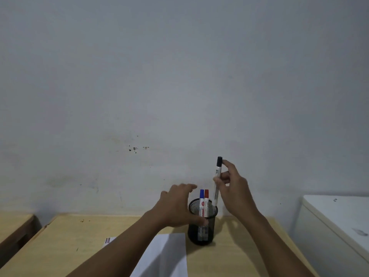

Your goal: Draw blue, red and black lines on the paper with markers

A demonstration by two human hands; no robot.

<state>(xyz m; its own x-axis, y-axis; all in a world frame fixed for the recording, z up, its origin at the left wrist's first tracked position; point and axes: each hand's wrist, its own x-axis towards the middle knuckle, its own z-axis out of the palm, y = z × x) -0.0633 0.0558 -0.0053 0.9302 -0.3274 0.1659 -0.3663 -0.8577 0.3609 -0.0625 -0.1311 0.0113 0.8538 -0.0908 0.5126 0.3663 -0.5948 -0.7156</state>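
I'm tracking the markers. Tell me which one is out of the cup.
The black-capped marker: the right hand holds it upright, lifted above the mesh cup. The blue marker and red marker stand inside it.

Black mesh pen holder (201,232) noted. Blue-capped marker (201,194) and red-capped marker (206,194), white barrels. Black-capped marker (218,166) at 1 o'clock. Paper (165,256) white. Table (79,246) pale wood. Wall (179,76) grey-white, stained.
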